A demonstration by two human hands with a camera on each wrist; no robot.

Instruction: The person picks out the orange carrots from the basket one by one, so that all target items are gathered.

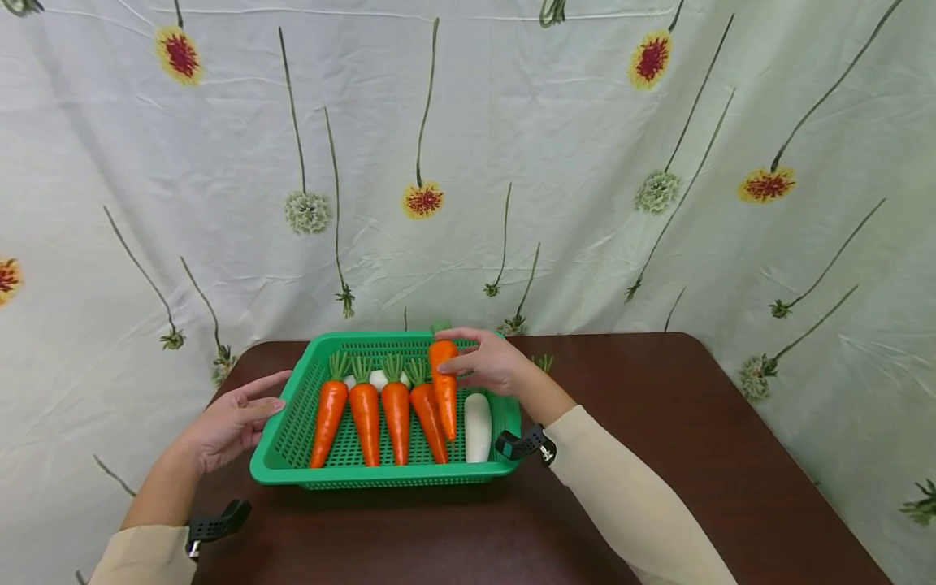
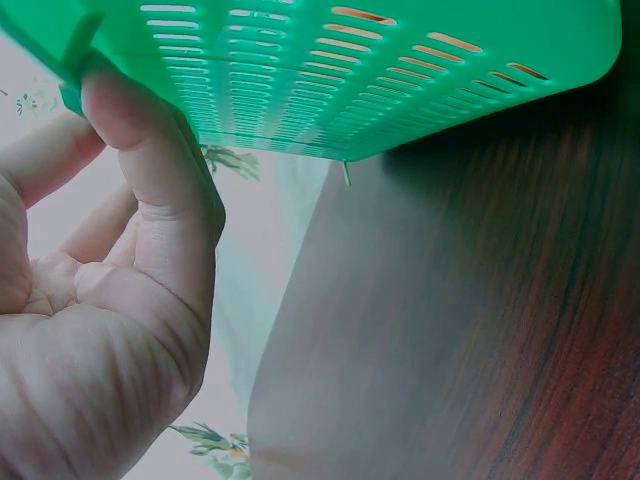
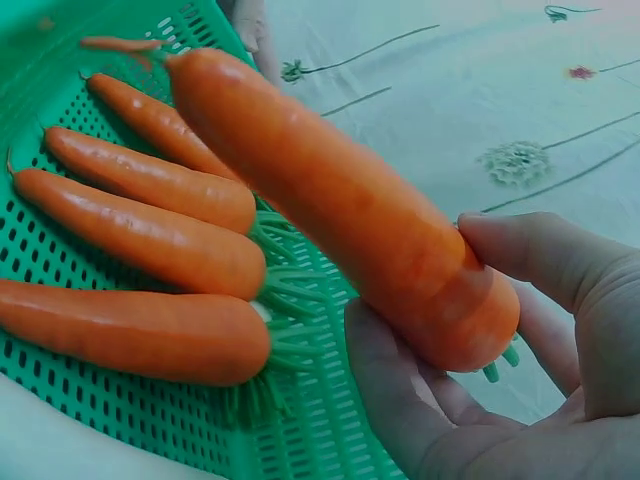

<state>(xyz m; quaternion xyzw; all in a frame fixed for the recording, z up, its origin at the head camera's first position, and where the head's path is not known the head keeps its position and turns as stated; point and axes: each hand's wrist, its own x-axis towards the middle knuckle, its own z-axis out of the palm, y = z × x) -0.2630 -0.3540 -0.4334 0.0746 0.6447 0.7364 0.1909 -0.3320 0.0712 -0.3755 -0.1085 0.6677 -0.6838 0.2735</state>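
Observation:
A green plastic basket [image 1: 380, 475] stands on the table. My left hand [image 1: 230, 422] holds its left rim, with the thumb [image 2: 110, 110] pressed against the edge in the left wrist view. Over the basket's right part, my right hand [image 1: 490, 361] pinches a carrot [image 1: 444, 398] near its leafy end, between thumb and fingers. That carrot slants tip-down in the head view. Several other carrots [image 1: 366, 422] lie side by side in the basket, green tops toward the back. To their right is a white radish [image 1: 478, 426]; more white pieces [image 1: 377, 379] show partly hidden behind the carrots.
The dark brown wooden table [image 1: 643, 455] extends right and in front of the basket. A pale cloth [image 1: 556, 162] printed with flowers hangs behind and around it. Black straps [image 1: 526, 444] with small devices sit on both wrists.

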